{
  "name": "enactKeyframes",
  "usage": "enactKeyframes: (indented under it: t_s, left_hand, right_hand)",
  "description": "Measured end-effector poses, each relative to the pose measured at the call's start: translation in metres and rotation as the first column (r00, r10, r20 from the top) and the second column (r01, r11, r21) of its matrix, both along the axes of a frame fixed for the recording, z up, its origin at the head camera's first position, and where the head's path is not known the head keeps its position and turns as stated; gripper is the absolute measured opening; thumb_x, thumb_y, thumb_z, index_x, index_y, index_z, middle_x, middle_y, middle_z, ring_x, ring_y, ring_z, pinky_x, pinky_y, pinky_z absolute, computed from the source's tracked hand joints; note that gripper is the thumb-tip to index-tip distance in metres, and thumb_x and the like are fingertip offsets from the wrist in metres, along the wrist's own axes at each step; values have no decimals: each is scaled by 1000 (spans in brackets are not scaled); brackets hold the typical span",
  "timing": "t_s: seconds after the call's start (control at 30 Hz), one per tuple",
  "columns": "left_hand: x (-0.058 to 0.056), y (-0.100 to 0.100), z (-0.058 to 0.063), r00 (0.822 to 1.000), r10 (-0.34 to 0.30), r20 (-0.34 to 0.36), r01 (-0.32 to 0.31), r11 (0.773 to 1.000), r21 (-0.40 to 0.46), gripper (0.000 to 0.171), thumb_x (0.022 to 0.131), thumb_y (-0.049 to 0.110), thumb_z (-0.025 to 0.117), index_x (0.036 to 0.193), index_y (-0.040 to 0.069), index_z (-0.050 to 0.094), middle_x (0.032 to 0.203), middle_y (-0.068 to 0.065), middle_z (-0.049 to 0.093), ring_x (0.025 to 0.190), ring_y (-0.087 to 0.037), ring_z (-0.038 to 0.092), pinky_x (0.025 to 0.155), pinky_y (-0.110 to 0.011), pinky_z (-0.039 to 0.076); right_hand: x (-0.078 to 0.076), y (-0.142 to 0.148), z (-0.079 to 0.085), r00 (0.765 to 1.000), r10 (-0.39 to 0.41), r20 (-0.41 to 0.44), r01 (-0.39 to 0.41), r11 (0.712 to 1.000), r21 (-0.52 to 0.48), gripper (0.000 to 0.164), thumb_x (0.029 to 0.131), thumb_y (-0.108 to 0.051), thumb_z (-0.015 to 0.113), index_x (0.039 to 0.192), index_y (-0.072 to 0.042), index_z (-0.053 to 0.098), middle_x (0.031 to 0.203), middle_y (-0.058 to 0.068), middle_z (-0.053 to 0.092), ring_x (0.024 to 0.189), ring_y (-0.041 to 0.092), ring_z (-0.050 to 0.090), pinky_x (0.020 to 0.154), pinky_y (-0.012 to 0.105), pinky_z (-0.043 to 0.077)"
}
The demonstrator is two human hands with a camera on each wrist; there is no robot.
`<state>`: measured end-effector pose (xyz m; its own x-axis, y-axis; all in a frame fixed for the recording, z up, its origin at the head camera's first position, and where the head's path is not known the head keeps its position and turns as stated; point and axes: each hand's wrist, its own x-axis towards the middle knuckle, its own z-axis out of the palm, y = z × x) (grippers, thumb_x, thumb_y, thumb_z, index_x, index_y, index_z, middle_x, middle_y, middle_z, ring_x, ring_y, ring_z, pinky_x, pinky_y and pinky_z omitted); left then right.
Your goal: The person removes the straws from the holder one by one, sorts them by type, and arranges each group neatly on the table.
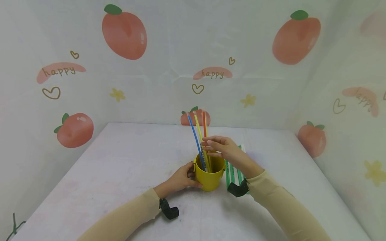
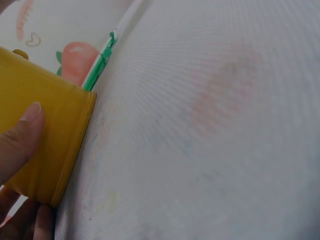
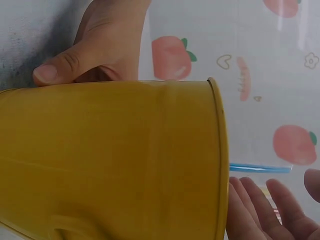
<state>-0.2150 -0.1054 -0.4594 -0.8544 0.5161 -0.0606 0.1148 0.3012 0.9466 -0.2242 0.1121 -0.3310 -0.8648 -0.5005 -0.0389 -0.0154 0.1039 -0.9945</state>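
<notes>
A small yellow bucket stands upright on the white-covered table. My left hand grips it low on its left side, thumb in front and fingers round behind; the thumb lies against the wall in the left wrist view. A blue stick, a yellow stick and a red one, all long and thin, lean inside and rise well above the rim. Over the bucket's right rim, my right hand has its fingers extended beside the sticks, thumb apart from the fingers in the right wrist view.
Partly hidden beneath my right forearm, a flat green and white striped thing lies on the table right of the bucket. Behind hangs a white cloth printed with fruit. A dark green wire-like thing shows at the lower left.
</notes>
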Motion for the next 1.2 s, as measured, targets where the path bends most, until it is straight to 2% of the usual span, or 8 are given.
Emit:
enactKeyframes:
  t_s: [0.33,0.97,1.2]
  left_hand:
    - [2,0,1,1000,-3,-5,3,1000,-9,83,76,15,83,144,5,38,145,-13,47,129,-31,52,106,-39,47]
    - [1,1,2,1000,11,-6,-11,1000,-16,78,75,16,84,140,6,42,143,-11,49,129,-30,52,106,-39,47]
    - [1,1,2,1000,12,2,-12,1000,-17,80,76,17,84,142,6,40,145,-11,47,130,-30,51,106,-39,47]
  right_hand:
    - [1,3,0,1000,7,-8,-7,1000,9,49,102,-27,48,139,4,45,142,25,47,127,37,52,102,43,49]
    - [1,13,3,999,-37,-29,37,999,21,46,102,-26,49,137,4,48,139,22,52,128,36,52,101,43,49]
    - [2,8,3,1000,2,-19,-3,1000,-12,48,102,-26,49,138,6,45,141,24,50,129,37,51,104,47,46]
